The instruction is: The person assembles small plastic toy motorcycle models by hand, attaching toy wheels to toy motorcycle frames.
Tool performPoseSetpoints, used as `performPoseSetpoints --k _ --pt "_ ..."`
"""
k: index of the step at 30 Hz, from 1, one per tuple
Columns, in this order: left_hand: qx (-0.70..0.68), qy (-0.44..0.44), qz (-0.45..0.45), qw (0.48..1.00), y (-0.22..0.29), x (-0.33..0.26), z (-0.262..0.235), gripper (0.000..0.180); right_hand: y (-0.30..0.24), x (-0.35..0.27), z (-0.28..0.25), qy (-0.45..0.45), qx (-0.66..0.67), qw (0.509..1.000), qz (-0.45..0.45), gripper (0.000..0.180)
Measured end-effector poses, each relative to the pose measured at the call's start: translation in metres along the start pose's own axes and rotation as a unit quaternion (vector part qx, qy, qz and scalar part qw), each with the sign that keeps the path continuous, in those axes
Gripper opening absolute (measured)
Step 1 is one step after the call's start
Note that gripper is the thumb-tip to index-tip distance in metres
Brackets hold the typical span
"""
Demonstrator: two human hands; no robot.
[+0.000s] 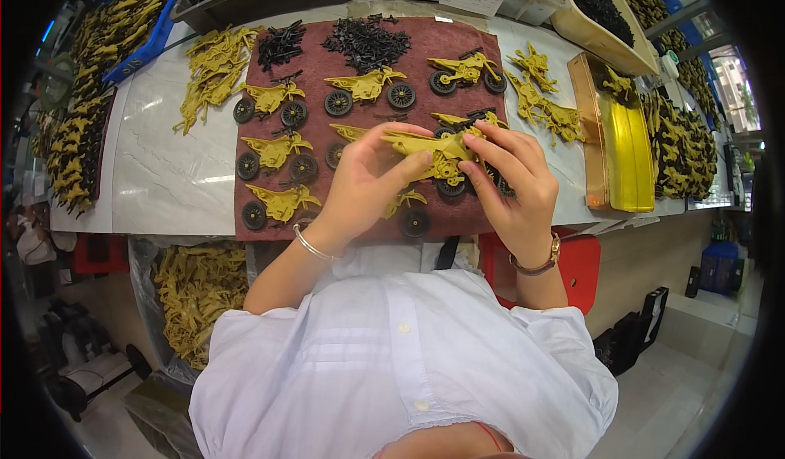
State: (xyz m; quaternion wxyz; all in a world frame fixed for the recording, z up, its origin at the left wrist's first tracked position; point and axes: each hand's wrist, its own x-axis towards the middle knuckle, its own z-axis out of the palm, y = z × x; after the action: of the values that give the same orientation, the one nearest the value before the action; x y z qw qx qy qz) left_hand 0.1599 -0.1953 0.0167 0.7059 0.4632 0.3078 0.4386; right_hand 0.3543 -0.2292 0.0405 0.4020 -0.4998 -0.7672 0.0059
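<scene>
My left hand [368, 183] and my right hand [513, 183] both grip one yellow plastic toy motorcycle body [425, 147], held just above a dark red cloth mat [327, 124]. My left fingers pinch its pointed left end; my right fingers wrap its right end, where a black wheel shows beneath. Several finished yellow motorcycles with black wheels [366, 89] lie in rows on the mat. Small black parts [366, 42] are heaped at the mat's far edge.
Loose yellow body shells [214, 71] lie left of the mat, more [540, 99] to its right. A shiny gold tray [625, 144] stands at the right. Bins of yellow and black parts [589, 1] line the far edge. A bag of yellow parts [196, 291] hangs below the table.
</scene>
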Motion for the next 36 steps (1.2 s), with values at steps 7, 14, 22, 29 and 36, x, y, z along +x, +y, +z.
performPoseSetpoints --k 7,14,22,29,36 --pt "0.017 -0.028 0.035 0.999 0.000 0.000 0.002 0.029 -0.002 -0.008 0.001 0.030 0.035 0.998 0.040 0.030" --pt "-0.009 -0.033 0.058 0.998 -0.006 0.000 0.000 0.031 -0.006 -0.013 0.004 0.065 0.091 0.993 0.040 0.027" --pt "0.009 -0.031 0.063 0.997 -0.006 -0.001 -0.001 0.029 0.000 -0.016 0.005 0.039 0.096 0.993 0.056 0.027" --pt "0.064 -0.033 0.089 0.993 -0.004 -0.004 0.001 0.026 0.004 -0.019 0.006 0.100 0.445 0.857 0.241 0.035" --pt "0.104 -0.041 0.085 0.990 -0.002 -0.008 0.005 0.028 0.016 -0.021 0.004 -0.044 0.528 0.792 0.303 0.027"
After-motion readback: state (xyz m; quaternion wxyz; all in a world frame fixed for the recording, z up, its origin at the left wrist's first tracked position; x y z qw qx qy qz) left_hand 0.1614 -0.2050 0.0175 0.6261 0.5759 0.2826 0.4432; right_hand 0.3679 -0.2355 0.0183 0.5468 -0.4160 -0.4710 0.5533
